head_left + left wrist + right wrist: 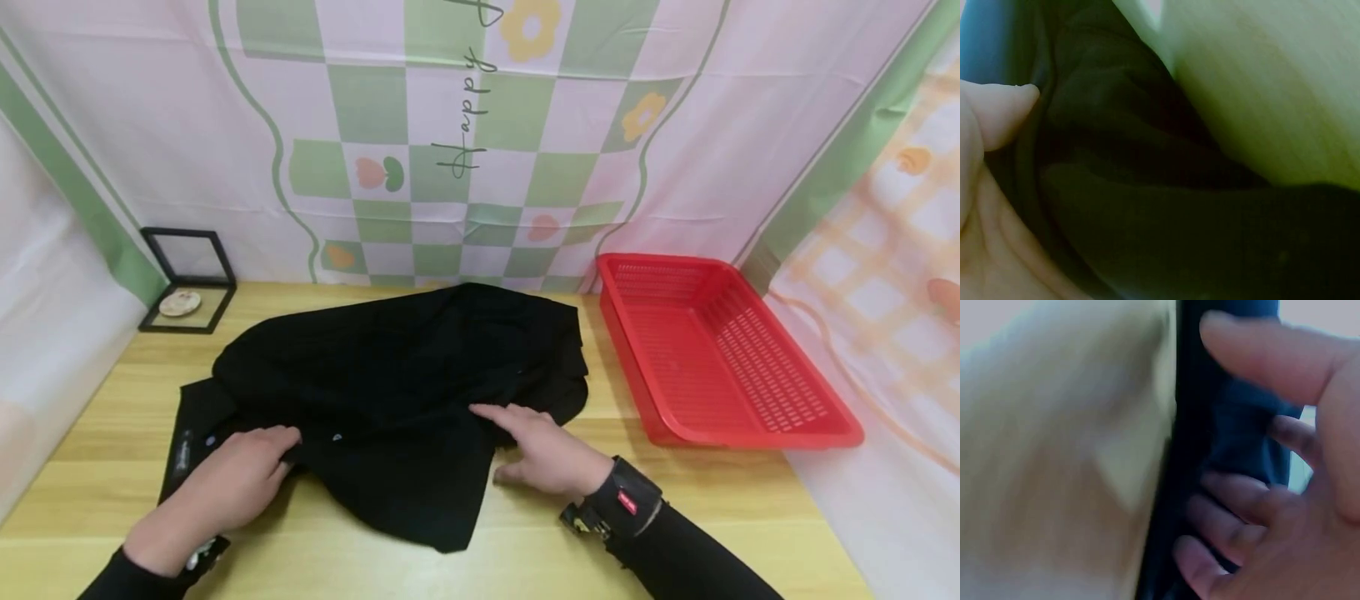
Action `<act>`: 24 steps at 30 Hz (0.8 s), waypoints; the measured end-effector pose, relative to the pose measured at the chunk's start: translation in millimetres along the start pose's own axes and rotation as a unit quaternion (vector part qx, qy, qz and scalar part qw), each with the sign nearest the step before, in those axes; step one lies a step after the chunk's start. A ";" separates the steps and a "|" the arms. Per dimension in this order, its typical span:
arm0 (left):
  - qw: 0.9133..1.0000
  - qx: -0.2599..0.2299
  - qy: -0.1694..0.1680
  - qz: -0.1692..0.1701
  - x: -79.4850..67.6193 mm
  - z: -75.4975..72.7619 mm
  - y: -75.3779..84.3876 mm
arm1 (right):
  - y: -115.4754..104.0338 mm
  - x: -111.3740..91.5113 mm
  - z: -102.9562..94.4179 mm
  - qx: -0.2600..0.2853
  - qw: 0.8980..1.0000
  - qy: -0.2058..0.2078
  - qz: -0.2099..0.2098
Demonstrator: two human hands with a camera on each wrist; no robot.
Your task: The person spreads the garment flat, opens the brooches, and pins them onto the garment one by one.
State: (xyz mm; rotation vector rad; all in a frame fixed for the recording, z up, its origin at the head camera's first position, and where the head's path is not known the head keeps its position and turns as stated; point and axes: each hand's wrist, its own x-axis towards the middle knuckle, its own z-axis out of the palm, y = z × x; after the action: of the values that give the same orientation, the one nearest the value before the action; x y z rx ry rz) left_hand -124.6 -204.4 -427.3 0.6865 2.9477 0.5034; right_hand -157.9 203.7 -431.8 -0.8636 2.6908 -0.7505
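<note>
A black shirt lies partly folded on the wooden table, its collar to the left and a loose panel spread toward me. My left hand holds the cloth beside the collar. In the left wrist view, the thumb lies against a fold of the black cloth; the fingertips are hidden. At the right part of the shirt is my right hand, its index finger extended onto the fabric. The right wrist view shows the right hand's fingers spread and loosely bent at the dark cloth, without a grip.
A red plastic basket stands right of the shirt. At the back left is a black frame with a round pale object on it. Patterned cloth hangs behind the table and along its sides.
</note>
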 end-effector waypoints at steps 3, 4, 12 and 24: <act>1.000 -0.004 -0.001 0.001 0.0 -0.3 -0.5 | -1.9 4.1 3.0 0.011 0.999 0.049 -0.005; 1.000 -0.006 -0.001 -0.001 -0.4 -1.1 -0.5 | -2.8 5.2 2.7 0.026 0.997 0.073 0.000; 0.999 -0.033 0.035 0.006 -4.5 -14.9 -3.9 | -7.9 3.2 -15.8 0.444 0.889 0.097 -0.063; 0.999 -0.032 0.036 0.003 -6.3 -11.8 -5.3 | 2.9 3.8 -1.0 0.423 0.906 -0.018 0.018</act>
State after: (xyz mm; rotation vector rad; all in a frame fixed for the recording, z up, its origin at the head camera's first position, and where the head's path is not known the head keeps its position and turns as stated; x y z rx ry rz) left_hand -122.8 -215.2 -418.0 0.6856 2.9815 0.6341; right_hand -162.7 203.9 -432.6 -0.5681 1.9768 -1.6692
